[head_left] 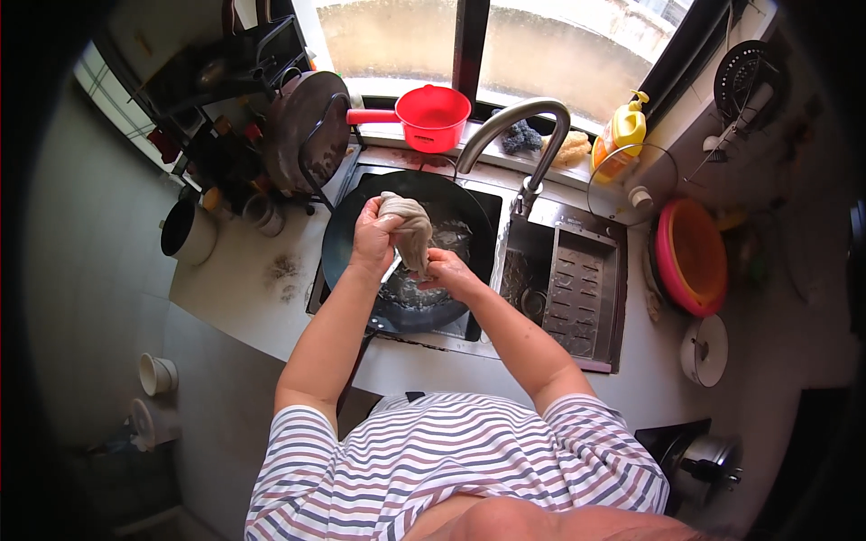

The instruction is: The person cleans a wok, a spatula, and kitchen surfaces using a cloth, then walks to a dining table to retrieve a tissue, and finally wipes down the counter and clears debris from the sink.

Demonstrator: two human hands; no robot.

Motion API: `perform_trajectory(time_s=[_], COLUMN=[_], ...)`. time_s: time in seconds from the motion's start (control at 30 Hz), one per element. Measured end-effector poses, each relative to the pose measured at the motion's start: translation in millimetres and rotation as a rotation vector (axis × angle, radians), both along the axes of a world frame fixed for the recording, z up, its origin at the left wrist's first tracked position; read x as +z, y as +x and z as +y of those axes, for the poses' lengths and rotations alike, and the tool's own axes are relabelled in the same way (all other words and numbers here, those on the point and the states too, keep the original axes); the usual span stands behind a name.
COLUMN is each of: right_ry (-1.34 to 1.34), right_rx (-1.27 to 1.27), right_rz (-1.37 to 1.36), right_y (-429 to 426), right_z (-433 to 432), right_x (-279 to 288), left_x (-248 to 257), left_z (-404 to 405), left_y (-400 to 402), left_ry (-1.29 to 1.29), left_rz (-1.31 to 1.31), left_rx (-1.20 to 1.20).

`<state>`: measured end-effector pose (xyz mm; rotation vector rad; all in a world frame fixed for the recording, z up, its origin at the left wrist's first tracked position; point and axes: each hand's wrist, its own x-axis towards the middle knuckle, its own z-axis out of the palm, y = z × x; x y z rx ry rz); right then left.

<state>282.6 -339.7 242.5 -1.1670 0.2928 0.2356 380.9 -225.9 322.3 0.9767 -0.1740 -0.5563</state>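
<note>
A bunched, off-white cloth (411, 226) hangs between my two hands above a large dark wok (433, 321). My left hand (376, 233) grips its upper part, and my right hand (448, 272) has hold of its lower end. Shallow water with some foam lies in the bottom of the wok, which rests over the left basin of the sink. A pale, narrow strip shows just below my left hand; what it is I cannot tell.
A curved metal faucet (558, 128) rises behind the right basin, where a slotted steel tray (583, 291) sits. Along the windowsill are a red plastic dipper (433, 118), scourers (521, 136) and a yellow pump bottle (619, 138). Pink and orange basins (691, 257) stand at right.
</note>
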Motion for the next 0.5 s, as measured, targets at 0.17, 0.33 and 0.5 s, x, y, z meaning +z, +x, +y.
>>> perform_trajectory(time_s=[0.17,0.33,0.5], right_ry=[0.785,0.953,1.023], right_rx=[0.039,-0.147,-0.184], right_rz=[-0.152,-0.085,0.013], right_y=[-4,0,11], right_z=[6,5,9], right_x=[7,-1,16], left_x=[-35,-24,-42], left_z=[1,19,30], left_y=[-21,-55,-22], left_ry=[0.733,0.740,0.199], left_rz=[-0.915,-1.298,0.188], left_rx=[0.070,-0.057,0.073])
